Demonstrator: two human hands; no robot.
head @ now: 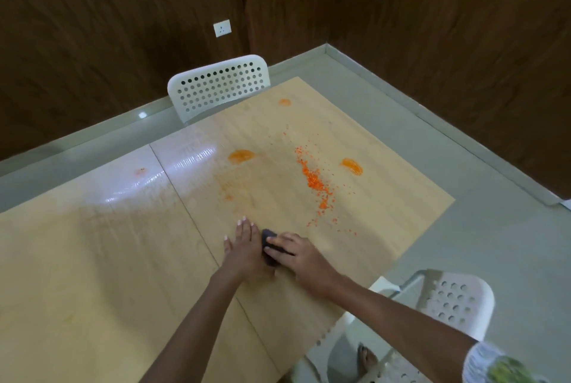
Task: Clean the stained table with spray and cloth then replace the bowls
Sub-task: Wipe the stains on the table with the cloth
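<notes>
On the wooden table (92,274), near its front edge, two bare hands sit close side by side. The left hand (245,246) lies flat on the wood with its fingers straight and a little spread, and it holds nothing. The right hand (296,254) presses down on a small dark cloth (268,235), with its fingers lying over the top of it. The cloth sits between the two hands and touches the table, and most of it is hidden under the right hand. Farther back on the table is a long trail of tiny orange bits (315,181). Around that trail are orange smears: one (241,156) to the left of it, one (352,166) to the right, one (285,102) near the far edge, and a faint one (139,170) far to the left. Part of the left side of the table is shiny. A white chair with round holes (219,85) stands at the far side of the table. Another white chair (448,302) stands at the right, by the person's right arm. A white wall socket (222,28) sits on the dark brown wall (92,27) behind.
</notes>
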